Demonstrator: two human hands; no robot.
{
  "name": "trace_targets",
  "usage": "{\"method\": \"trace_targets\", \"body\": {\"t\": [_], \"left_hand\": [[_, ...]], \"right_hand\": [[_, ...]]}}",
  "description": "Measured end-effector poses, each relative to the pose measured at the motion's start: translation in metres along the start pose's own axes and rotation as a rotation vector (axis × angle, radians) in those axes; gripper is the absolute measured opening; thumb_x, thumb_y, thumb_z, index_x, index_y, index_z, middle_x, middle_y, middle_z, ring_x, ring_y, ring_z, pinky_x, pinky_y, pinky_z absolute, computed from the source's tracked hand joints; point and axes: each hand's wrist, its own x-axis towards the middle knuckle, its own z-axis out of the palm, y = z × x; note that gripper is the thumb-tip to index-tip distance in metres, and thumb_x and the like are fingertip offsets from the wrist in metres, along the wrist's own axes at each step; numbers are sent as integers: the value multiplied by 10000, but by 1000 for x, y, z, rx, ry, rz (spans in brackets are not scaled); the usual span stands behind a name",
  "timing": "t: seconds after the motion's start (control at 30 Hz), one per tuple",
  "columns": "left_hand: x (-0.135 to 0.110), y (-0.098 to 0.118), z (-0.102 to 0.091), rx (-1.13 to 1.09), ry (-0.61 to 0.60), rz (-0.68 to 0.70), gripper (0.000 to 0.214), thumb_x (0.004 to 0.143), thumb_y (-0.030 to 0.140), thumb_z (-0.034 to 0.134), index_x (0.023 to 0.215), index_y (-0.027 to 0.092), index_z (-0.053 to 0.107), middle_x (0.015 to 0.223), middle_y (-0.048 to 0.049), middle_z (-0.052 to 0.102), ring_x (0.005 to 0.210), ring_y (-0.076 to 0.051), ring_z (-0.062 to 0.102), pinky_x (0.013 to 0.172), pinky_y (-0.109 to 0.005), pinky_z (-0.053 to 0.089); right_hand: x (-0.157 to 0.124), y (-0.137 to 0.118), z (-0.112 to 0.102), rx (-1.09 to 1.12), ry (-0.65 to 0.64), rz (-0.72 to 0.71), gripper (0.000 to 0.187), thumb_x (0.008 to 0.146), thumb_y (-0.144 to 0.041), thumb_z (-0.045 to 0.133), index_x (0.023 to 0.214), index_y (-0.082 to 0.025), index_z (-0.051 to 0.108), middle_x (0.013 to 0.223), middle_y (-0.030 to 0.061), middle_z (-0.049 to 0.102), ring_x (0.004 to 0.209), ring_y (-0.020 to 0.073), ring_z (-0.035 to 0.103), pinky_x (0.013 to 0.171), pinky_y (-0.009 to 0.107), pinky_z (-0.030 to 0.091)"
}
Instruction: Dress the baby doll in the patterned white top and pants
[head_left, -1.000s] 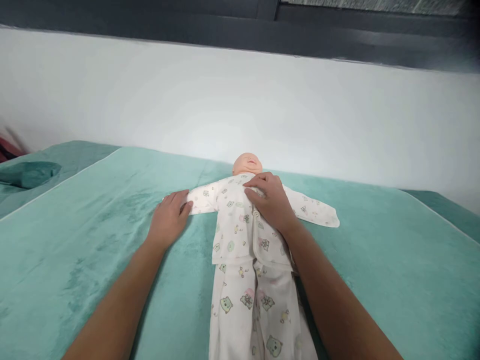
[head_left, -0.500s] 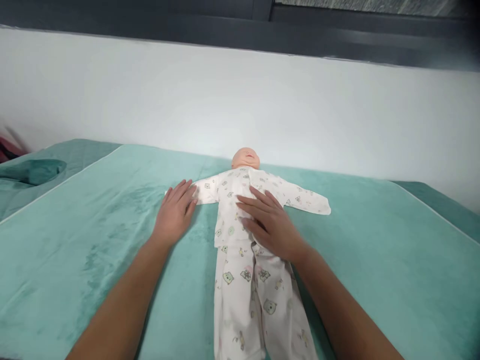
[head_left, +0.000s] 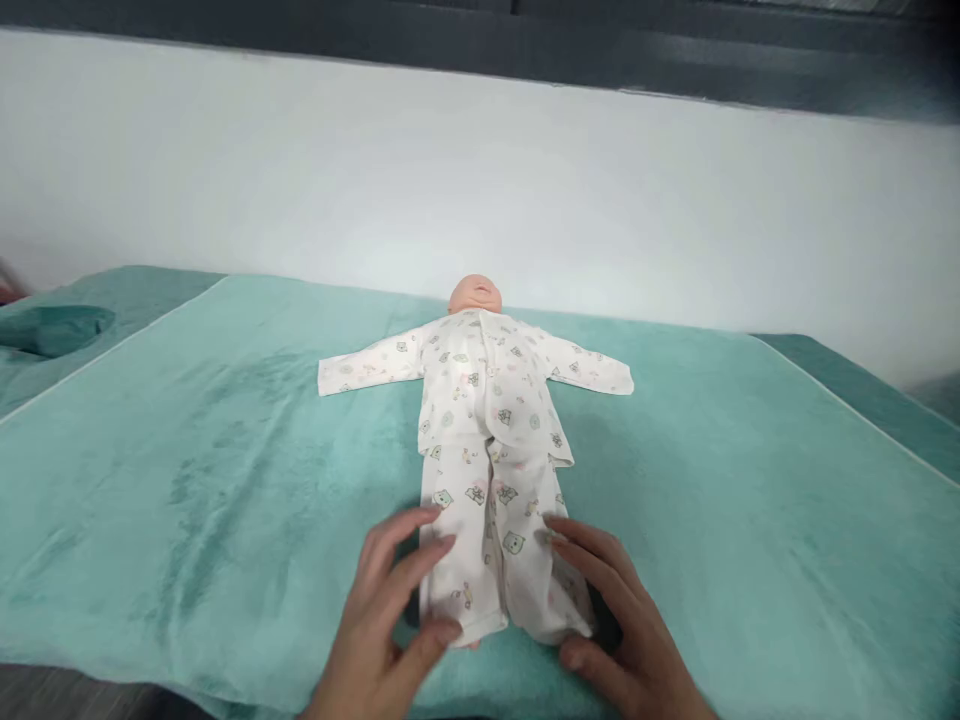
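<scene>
A baby doll (head_left: 475, 292) lies on its back, head toward the wall, arms stretched out sideways. It wears a white printed long-sleeved top (head_left: 517, 385) and matching trousers (head_left: 461, 560). Both sleeve ends reach past the doll's hands, which are hidden. My left hand (head_left: 386, 610) is at the outer side of one trouser leg, fingers apart and curved over its edge. On the other leg's outer side is my right hand (head_left: 622, 610), its fingers likewise spread and curved. Whether the fingertips press the cloth I cannot tell. A bit of foot shows below the left trouser cuff.
A green plush cover (head_left: 225, 480) with pale piping lies under the doll. Behind it rises a white wall (head_left: 480, 180) with a dark ledge (head_left: 375, 45) above. A bunched green fold (head_left: 56, 330) sits at the far left. Dark floor (head_left: 75, 690) shows at lower left.
Both hands have moved from the sleeve and the top down to the trouser legs. The top's front now lies uncovered, and the view has shifted to show the trouser cuffs.
</scene>
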Motion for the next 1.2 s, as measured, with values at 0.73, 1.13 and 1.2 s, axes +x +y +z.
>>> {"method": "trace_targets", "body": {"t": [0.73,1.13,1.2], "left_hand": [[-26,44,17,157,113,267,447,859,-23,427,1251,151,553,1410,-125,541,1386,-252,419,1160,-468,347],[-31,33,5,114,217,-30,336,910,138,499,1213,252,590,1219,-52,664,1151,-189,611,976,-339,511],[-1,25,5,55,272,-225,293,934,263,505,1212,274,600,1256,-55,639,1177,-215,593,985,-379,508]], "right_hand": [[-40,-39,28,-23,211,123,137,834,-106,498,859,-239,477,762,2,562,649,135,550,574,217,458],[11,-26,-40,3,-11,111,242,945,-309,529,724,-212,534,652,-19,572,583,110,537,547,226,414],[44,-16,-44,6,154,225,270,929,-376,539,714,-212,533,665,-9,578,603,128,536,551,241,420]]}}
